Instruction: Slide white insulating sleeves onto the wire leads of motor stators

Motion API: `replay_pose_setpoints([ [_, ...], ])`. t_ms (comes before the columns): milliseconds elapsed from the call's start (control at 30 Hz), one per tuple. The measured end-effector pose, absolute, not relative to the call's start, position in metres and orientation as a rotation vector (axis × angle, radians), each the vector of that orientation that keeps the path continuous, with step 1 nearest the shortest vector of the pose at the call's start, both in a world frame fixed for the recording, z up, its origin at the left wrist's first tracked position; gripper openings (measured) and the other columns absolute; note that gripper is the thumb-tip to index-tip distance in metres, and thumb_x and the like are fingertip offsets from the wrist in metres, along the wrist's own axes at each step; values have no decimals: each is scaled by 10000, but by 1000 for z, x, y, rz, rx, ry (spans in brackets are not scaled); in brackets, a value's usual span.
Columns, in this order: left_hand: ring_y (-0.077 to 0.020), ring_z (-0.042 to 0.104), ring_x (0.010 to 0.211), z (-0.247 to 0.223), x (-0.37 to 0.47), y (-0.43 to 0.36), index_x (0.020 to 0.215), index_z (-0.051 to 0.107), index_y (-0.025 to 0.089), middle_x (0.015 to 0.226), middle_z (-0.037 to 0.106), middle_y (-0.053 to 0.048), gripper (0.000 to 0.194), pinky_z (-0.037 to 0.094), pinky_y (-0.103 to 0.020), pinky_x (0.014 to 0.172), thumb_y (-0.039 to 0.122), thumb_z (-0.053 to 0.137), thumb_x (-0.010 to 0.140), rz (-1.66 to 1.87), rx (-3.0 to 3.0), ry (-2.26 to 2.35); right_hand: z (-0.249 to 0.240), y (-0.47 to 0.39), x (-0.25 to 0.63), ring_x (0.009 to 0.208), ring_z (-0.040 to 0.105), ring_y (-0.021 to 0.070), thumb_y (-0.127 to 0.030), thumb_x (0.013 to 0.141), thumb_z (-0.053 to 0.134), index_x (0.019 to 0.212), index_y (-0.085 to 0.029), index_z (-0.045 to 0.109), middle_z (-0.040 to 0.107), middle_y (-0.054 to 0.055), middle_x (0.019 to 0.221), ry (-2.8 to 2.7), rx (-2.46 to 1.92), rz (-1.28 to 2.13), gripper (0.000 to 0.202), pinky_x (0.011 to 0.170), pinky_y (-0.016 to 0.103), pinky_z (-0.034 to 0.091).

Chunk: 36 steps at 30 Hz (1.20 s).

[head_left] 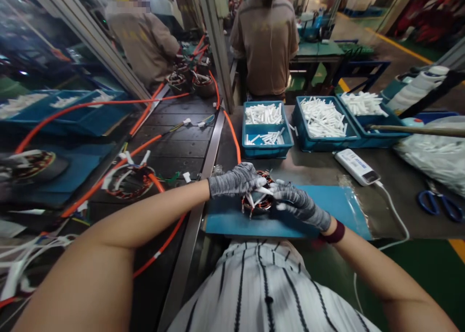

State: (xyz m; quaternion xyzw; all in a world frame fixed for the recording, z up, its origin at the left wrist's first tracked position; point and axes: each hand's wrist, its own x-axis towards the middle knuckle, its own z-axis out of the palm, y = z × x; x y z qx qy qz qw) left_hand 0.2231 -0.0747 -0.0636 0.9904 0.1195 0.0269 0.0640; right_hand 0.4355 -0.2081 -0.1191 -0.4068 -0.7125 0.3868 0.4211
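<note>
A motor stator [258, 207] with copper windings lies on a blue mat [225, 218] in front of me, with white sleeves and wire ends standing out of it. My left hand [238, 179], in a grey knit glove with white fingertips, is closed at the stator's upper left rim; what its fingers pinch is hidden. From the right side, my right hand [300, 203], gloved alike, has its thumb and fingers closed at the end of a white sleeve [264, 191] that crosses the stator. An orange cable [233, 135] runs up behind my left hand.
Blue bins [267, 150] of short white tubes stand behind the mat. On the right are a white device [358, 167] with a cable, blue-handled scissors [439, 206] and a plastic bag [436, 148]. Another stator [131, 181] sits left on a conveyor. Two co-workers [267, 41] are ahead.
</note>
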Motion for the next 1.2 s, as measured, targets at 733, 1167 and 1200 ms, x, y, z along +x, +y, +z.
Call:
replay_pose_setpoints([
  [733,-152,557,698,-54,198,-68,802,656,168,774,682,-42,410,372,-281,695,441,407,978,-100,2877,292,-72,-186,412,1185,616,240,-392,928,583,1304,-227,616,669,36,1272,-1740,-1036,1363,411,1040,401,496],
  [1167,-210,602,876,-80,184,-64,886,638,134,886,657,-87,231,462,-338,814,285,467,922,366,2852,759,-69,-184,392,1101,647,240,-394,942,555,1300,-235,606,692,63,1202,-1914,-1104,999,395,984,399,526],
  [1200,-218,602,846,-85,181,-61,833,640,135,849,657,-89,243,456,-347,794,288,471,918,242,2927,744,-71,-182,388,1087,648,244,-389,957,524,1287,-229,619,700,70,1178,-2007,-1095,915,379,985,409,519],
])
